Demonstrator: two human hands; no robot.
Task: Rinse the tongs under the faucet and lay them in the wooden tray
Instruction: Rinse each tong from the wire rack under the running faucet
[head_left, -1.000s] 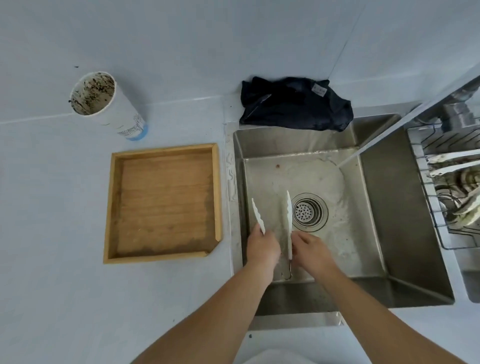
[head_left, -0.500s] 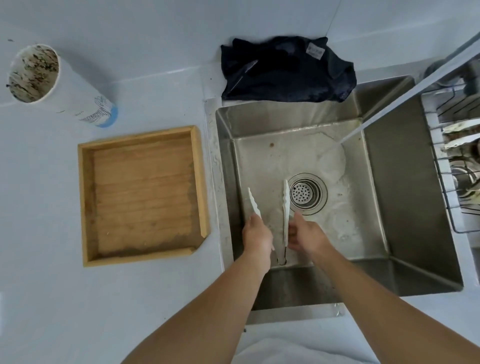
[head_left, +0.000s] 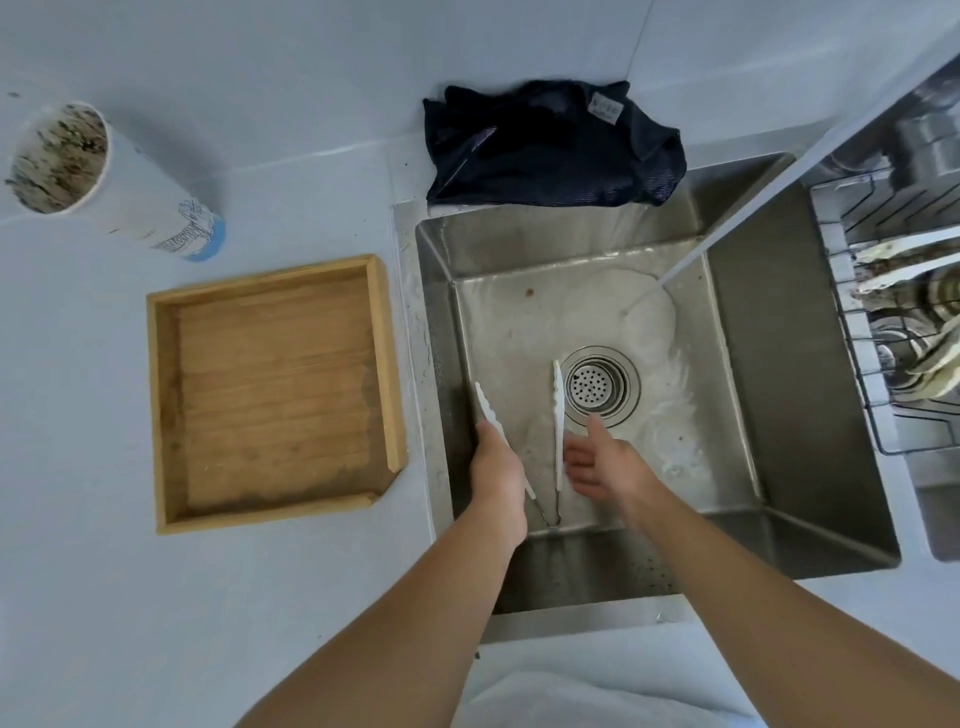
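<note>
Over the sink (head_left: 800, 395), our left hand (head_left: 496, 467) grips the spread white tongs (head_left: 558, 426); our right hand (head_left: 597, 462) lies open beside them; wooden tray (head_left: 275, 389) well left on the bench (head_left: 104, 597)

I see soft, cool, even light. The square steel sink (head_left: 779, 364) shows mild glare on its wet floor. Straight lines bend near the edges, and the picture is a little soft everywhere.

tongs (head_left: 558, 415): white, splayed open, over sink (head_left: 753, 364) | wooden tray (head_left: 387, 364): empty, on counter
</note>
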